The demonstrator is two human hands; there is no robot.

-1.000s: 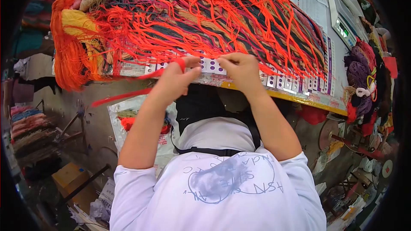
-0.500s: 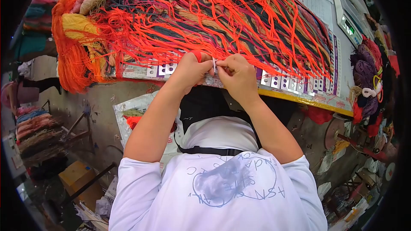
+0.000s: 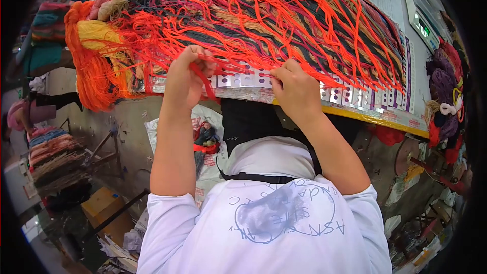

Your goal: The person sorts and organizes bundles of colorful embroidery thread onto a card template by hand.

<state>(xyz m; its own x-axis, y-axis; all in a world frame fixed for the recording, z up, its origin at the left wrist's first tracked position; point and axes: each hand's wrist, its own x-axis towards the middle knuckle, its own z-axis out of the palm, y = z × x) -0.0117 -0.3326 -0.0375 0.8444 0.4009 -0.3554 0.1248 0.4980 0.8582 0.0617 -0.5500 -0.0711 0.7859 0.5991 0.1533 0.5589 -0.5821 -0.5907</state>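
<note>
Bright orange yarn [image 3: 228,25] lies in long strands over dark, tan and maroon yarn on the table. My left hand [image 3: 187,78] is closed around a bunch of orange strands, with their ends hanging below the fingers. My right hand [image 3: 299,89] pinches at the table's near edge, where an orange strand stretches across from the left hand to its fingertips. Beneath that strand is a row of white cards with punched holes [image 3: 231,80], partly covered by yarn. The tips of the right fingers are partly hidden.
A digital scale [image 3: 422,24] stands at the right of the table. Yellow yarn [image 3: 96,34] and purple yarn [image 3: 440,73] hang at the sides. Below the edge lies a plastic bag with yarn [image 3: 205,137]. A cardboard box [image 3: 107,213] is on the floor at left.
My hands, close together at a white card before, have moved apart. The left went leftward, pulling orange strands; the right stays near the cards. The view has shifted slightly.
</note>
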